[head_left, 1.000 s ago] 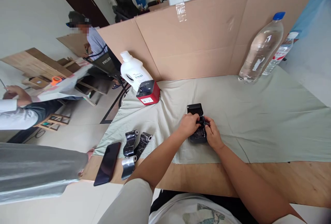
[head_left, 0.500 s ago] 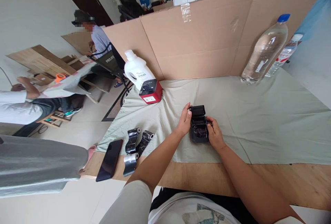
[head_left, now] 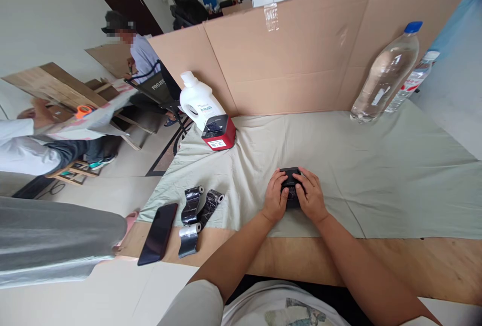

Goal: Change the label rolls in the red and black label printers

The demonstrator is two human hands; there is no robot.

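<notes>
Small black device on the pale green cloth over the counter, near its front edge. Left hand and right hand cupped over it, fingers pressed together on its lid. Rolls of black film and a phone well apart at left.

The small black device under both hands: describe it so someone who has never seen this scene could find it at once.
Start at the pale green cloth covering the wooden table in front of the cardboard wall. Near the cloth's front edge, the left hand and right hand press on a small black device. Unlike the red-and-black box by the white jug, it is all black.
</notes>
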